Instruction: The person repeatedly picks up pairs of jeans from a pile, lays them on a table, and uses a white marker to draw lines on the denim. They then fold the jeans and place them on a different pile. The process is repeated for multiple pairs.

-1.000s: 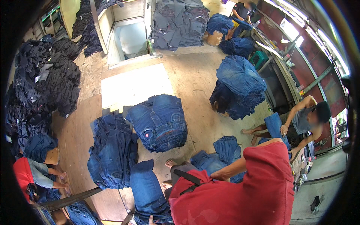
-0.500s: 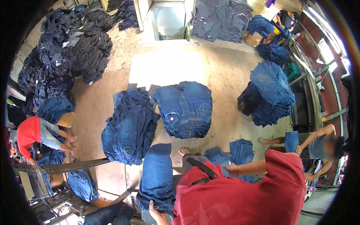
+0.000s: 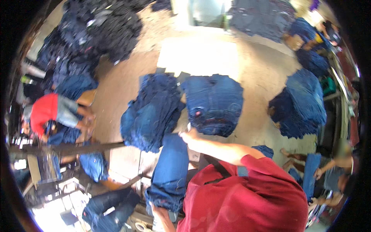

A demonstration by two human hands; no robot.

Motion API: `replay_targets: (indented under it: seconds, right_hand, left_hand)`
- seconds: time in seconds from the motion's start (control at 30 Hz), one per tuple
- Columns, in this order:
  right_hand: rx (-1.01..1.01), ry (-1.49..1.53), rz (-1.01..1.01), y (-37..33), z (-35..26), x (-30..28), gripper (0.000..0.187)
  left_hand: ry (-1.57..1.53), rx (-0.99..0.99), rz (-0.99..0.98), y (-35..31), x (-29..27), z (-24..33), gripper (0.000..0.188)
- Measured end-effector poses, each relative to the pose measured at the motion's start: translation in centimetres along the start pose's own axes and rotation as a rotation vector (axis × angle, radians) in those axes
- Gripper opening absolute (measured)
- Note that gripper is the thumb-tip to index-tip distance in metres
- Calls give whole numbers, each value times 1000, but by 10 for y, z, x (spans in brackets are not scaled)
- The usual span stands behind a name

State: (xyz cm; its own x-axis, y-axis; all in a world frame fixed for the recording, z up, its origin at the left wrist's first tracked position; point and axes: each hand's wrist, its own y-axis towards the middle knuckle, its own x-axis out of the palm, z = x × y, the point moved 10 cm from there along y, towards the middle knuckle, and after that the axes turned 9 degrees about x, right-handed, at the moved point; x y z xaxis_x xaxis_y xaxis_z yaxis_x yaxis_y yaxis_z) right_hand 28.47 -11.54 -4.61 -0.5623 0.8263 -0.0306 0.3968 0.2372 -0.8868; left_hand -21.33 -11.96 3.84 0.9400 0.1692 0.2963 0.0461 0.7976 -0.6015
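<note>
A pair of blue jeans lies lengthwise at my left side, its far end beside a stack of jeans. My left hand grips the bunched near end of the jeans. Stretched forward across my front, my right hand is closed at the far end of that pair. A small pale thing sticks up from its fingers, too blurred to name. Just beyond are a tall stack of dark blue jeans and a stack of folded jeans.
Another jeans stack stands at the right. Dark garments are heaped at the far left. A person in red bends over at the left; another person handles jeans at the right. A wooden rail runs in from the left.
My right hand has swung from the right across to the far end of the jeans. My left hand stays at their near end. The whole view has shifted, and the person at right has raised jeans.
</note>
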Motion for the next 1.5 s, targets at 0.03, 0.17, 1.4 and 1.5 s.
replay_targets:
  seconds: [0.03, 0.17, 1.4, 1.5]
  right_hand:
    - [-97, -11, 96, 8, -29, -8, 37]
    - [-745, 106, 336, -1, -205, -53, 28]
    - [-917, -1300, 215, 85, -136, -193, 40]
    - [-807, -941, 264, 61, -158, -185, 42]
  left_hand:
    - [21, 23, 18, 3, 9, 0, 56]
    - [-51, -20, -132, 27, 103, -19, 40]
    - [702, 287, -590, 134, 354, -14, 34]
    - [739, 195, -853, 87, 426, -72, 38]
